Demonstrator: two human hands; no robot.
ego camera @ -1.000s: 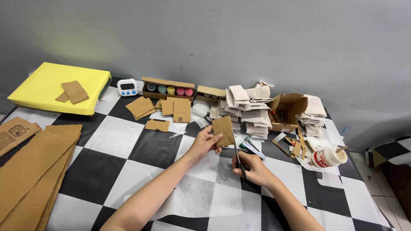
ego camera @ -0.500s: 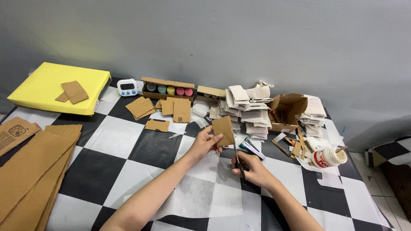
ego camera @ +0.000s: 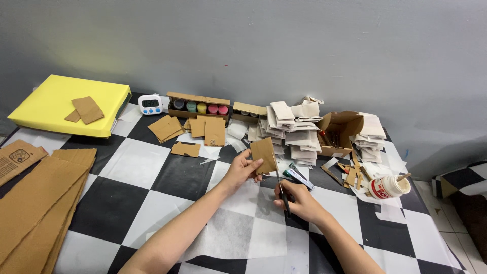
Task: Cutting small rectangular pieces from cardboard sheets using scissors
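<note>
- Left hand [ego camera: 242, 170] pinches a small cardboard piece [ego camera: 264, 155] betw. thumb and fingers, held upright above the checkered tabletop [ego camera: 137, 162], approx. centre of view.
- Piece: plain brown, roughly rectangular, flat, edges straight; leans a bit to the right; thumb tip lies on its face.
- Right hand [ego camera: 299, 199] closed around dark scissors [ego camera: 282, 195]; blades point up at the piece's lower right edge, touching or just beside it — can't tell which.
- White paper sheet [ego camera: 238, 228] lies on the table under both hands.
- Behind: folded white paper stacks [ego camera: 291, 132], open cardboard box [ego camera: 337, 133], row of paint pots in a tray [ego camera: 199, 106].
- Right side: white glue jar [ego camera: 388, 186] w/ stick in it.
- Far left: yellow pad [ego camera: 45, 106], long cardboard sheets [ego camera: 35, 203].
</note>
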